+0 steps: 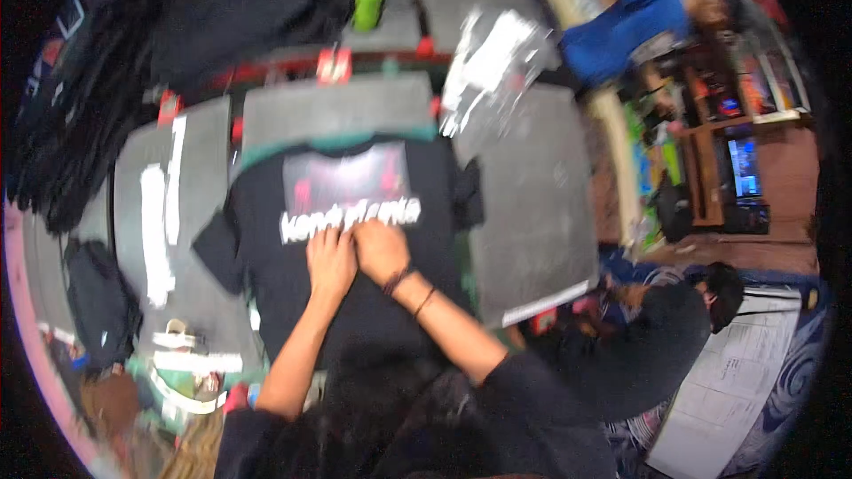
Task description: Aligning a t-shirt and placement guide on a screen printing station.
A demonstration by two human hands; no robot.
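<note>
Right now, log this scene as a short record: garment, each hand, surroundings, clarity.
garment: black T-shirt, spread out, white and pink print
left hand: on shirt, at white lettering
right hand: beside left, dark bands on wrist
beyond shirt: lime-green container, shiny crinkled plastic, dark clothing
clarity: blurred; grip unclear

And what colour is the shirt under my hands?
The shirt is black, best seen in the head view.

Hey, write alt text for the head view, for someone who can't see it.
A person's left hand and right hand meet at the white lettering on a black T-shirt spread out before them. Around it are gray boards, shiny crumpled plastic and, upper left, dark garments.
</note>
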